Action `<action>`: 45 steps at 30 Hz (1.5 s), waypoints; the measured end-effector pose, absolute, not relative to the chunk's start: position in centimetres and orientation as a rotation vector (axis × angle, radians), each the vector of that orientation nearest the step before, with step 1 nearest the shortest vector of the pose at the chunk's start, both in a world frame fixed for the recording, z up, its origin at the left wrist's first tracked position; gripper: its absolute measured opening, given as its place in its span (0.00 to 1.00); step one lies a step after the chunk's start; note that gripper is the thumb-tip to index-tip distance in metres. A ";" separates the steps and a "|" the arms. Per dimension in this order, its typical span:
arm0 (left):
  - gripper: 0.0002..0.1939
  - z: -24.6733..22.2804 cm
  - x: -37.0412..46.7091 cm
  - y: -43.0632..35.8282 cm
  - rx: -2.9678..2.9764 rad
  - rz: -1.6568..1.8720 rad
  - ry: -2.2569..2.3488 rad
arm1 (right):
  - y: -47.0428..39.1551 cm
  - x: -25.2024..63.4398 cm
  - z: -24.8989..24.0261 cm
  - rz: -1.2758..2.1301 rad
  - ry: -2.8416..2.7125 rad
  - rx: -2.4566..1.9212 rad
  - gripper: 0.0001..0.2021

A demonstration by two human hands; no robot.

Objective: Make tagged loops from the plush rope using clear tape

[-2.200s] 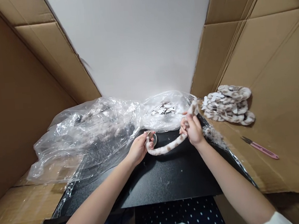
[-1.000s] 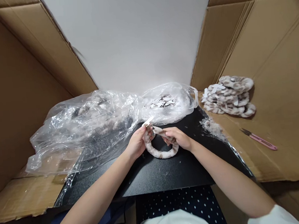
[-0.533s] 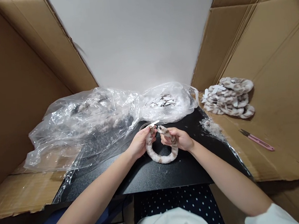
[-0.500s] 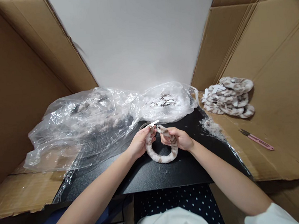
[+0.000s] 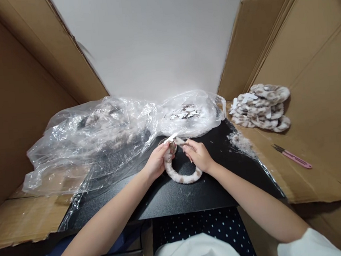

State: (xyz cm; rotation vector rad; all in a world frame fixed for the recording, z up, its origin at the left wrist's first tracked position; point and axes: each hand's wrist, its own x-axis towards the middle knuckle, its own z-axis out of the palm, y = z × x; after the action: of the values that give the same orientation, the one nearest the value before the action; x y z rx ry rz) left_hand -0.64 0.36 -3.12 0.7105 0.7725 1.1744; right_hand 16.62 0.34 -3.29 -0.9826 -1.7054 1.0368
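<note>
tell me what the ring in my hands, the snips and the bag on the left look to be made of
Ring: soft, matte plush or faux fur, judging by its fuzzy, spotted pile.
Snips: probably metal blades, dark and slim; the smooth pink handle could be plastic or coated metal.
Left bag: thin, glossy clear plastic film, see-through with crinkled highlights.

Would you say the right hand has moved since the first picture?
Yes, the right hand has moved left, from the right end of the small clear bag to nearer its middle.
</note>
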 end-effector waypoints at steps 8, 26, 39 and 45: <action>0.18 -3.0 -0.6 0.3 0.706 1.190 0.807 | -0.2 16.3 -3.2 0.750 -1.890 -1.028 0.16; 0.17 -3.4 0.0 -0.2 0.814 1.061 0.763 | -0.9 15.2 -3.2 0.745 -1.834 -1.017 0.13; 0.18 -3.2 -0.1 -0.3 0.923 1.178 0.812 | -0.7 15.1 -2.8 0.893 -1.801 -0.976 0.13; 0.11 -2.7 -0.7 -0.2 1.241 1.269 0.843 | -0.4 15.2 -2.8 1.109 -1.681 -0.986 0.12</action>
State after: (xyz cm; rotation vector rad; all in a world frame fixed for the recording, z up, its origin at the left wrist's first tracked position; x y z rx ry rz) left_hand -0.70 -0.21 -2.74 1.2414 0.8430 1.2693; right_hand 15.24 -0.37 -2.77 -0.9864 -1.6813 1.1092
